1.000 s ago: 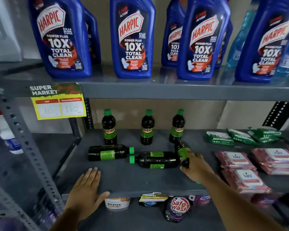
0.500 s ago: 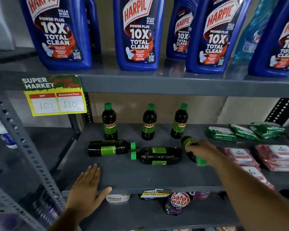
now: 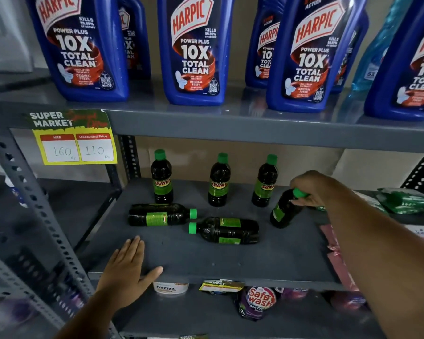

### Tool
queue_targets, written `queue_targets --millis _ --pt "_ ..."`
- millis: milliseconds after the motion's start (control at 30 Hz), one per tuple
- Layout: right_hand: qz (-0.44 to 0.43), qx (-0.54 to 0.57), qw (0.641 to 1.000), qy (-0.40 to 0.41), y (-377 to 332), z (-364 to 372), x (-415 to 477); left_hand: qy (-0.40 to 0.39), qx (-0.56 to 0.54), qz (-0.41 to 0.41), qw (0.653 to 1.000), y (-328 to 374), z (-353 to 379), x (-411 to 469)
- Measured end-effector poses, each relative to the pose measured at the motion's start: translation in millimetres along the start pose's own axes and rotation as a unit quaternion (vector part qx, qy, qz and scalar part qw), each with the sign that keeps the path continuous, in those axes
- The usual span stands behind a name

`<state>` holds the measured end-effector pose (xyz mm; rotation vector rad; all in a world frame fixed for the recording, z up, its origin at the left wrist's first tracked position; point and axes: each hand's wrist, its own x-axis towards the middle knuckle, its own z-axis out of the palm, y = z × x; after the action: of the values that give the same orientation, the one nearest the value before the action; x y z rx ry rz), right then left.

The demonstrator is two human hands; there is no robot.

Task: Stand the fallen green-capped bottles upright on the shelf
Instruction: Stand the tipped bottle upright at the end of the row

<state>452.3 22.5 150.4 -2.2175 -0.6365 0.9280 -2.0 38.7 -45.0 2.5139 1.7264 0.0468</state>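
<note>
1. Left hand lies flat, palm down, fingers spread, on the front edge of the shelf. It grips nothing and looks like a brace only.
2. Two fallen bottles lie just beyond it, both with the long axis roughly left-right. The right fallen bottle has its cap pointing left; the left fallen bottle has its cap pointing right. The caps nearly meet mid-shelf.
3. The left hand is nearer both. The left bottle sits straight ahead of its fingertips.
4. Right hand is clamped around the neck and cap of the tilted bottle, further back and to the right. Its base looks to be on the shelf, with the cap leaning right. My read: it is mid-way to upright.
5. Back row: three standing bottles, already upright.
6. Judgement: one bottle is in hand, two remain. The next grab calls for a neck grip and a pivot about the base.
</note>
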Motion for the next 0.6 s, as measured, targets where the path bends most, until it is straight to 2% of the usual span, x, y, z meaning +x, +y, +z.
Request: queue_targets --millis 133,200,300,600 --pt "-0.071 -0.009 0.997 0.041 -1.3 13.1 7.0 -0.017 0.004 -0.005 1.0 2.0 -4.0 0.5" --pt "-0.118 -0.063 0.989 0.068 2.7 18.3 9.2 -0.021 0.006 -0.005 1.0 2.3 -4.5 -0.1" --pt "-0.195 -0.178 0.957 0.121 11.8 21.6 13.1 -0.019 0.009 -0.004 1.0 2.7 -4.3 -0.5" --pt "-0.211 -0.093 0.964 0.134 35.5 26.0 26.8 -0.024 0.007 -0.019 0.999 2.1 -5.0 0.6"
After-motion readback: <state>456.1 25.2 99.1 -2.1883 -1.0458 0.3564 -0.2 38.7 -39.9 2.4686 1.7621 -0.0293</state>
